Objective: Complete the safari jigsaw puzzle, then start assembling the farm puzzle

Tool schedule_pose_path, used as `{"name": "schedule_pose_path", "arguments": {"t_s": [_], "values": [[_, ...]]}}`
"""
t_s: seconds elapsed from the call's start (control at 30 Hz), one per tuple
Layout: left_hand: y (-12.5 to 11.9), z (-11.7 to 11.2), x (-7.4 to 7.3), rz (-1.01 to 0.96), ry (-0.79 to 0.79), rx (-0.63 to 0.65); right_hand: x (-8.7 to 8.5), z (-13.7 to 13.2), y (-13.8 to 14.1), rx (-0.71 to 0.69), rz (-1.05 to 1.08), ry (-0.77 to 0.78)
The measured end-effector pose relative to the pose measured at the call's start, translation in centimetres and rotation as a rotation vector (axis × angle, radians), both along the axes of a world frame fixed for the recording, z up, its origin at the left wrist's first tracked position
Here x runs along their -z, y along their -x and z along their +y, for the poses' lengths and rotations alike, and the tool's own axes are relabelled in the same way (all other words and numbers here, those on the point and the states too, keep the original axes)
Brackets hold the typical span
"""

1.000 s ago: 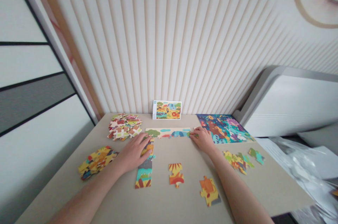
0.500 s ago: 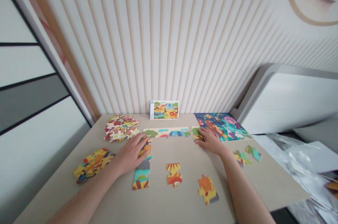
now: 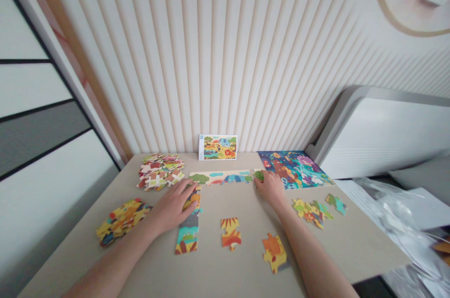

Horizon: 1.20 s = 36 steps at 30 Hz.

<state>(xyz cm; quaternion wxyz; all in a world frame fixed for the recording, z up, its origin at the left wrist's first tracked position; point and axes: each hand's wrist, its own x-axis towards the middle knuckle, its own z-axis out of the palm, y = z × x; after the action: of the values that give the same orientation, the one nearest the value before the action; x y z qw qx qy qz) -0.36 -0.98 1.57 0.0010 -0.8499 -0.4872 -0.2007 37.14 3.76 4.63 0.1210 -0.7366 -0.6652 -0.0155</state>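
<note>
My left hand [image 3: 173, 204] lies flat on the top of a joined column of puzzle pieces [image 3: 187, 227] that runs toward me. A joined top row of the puzzle [image 3: 221, 177] stretches across the far part of the table. My right hand [image 3: 269, 186] presses a green piece [image 3: 259, 175] against the right end of that row. A small reference picture [image 3: 218, 147] leans on the ribbed wall behind the row.
Loose piece piles sit at the far left [image 3: 160, 171] and near left [image 3: 120, 216]. Single pieces lie in front: a red-orange one [image 3: 230, 232] and an orange-yellow one [image 3: 274, 251]. A finished blue puzzle [image 3: 293, 169] and green pieces [image 3: 311, 209] lie right. The table edge [image 3: 379, 256] drops off right.
My right hand drew the green piece slightly away to the right, then pushed it back against the row's right end. My left hand stayed on the column.
</note>
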Motion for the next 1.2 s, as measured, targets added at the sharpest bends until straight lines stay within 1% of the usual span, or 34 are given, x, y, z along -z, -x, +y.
{"name": "schedule_pose_path", "arguments": {"t_s": [0.1, 0.23, 0.43, 0.6, 0.77, 0.87, 0.97, 1.07, 1.2], "values": [[0.1, 0.0, 0.1, 0.011, -0.009, 0.0, 0.2, -0.1, 0.7, 0.058, 0.016, -0.018], [0.1, 0.0, 0.2, 0.006, -0.03, 0.008, 0.5, 0.0, 0.7, 0.082, 0.028, -0.034], [0.0, 0.0, 0.0, 0.003, -0.017, 0.008, 0.9, 0.0, 0.4, 0.051, 0.065, -0.064], [-0.1, -0.2, -0.2, 0.007, -0.008, 0.005, 1.5, 0.2, 0.5, 0.019, 0.122, -0.073], [0.0, 0.0, 0.1, -0.001, -0.02, 0.004, 1.9, 0.3, 0.3, -0.024, 0.166, -0.084], [0.0, 0.1, 0.2, -0.007, -0.026, 0.014, 1.9, 0.1, 0.1, -0.045, 0.173, -0.077], [0.0, 0.1, 0.2, -0.017, -0.028, 0.018, 1.7, -0.1, -0.1, -0.07, 0.137, -0.086], [0.0, 0.0, 0.2, -0.035, -0.028, 0.014, 1.5, -0.2, -0.1, -0.149, 0.08, -0.099], [0.0, 0.0, 0.1, -0.028, -0.009, 0.008, 1.0, -0.4, -0.4, -0.251, 0.014, -0.044]]}}
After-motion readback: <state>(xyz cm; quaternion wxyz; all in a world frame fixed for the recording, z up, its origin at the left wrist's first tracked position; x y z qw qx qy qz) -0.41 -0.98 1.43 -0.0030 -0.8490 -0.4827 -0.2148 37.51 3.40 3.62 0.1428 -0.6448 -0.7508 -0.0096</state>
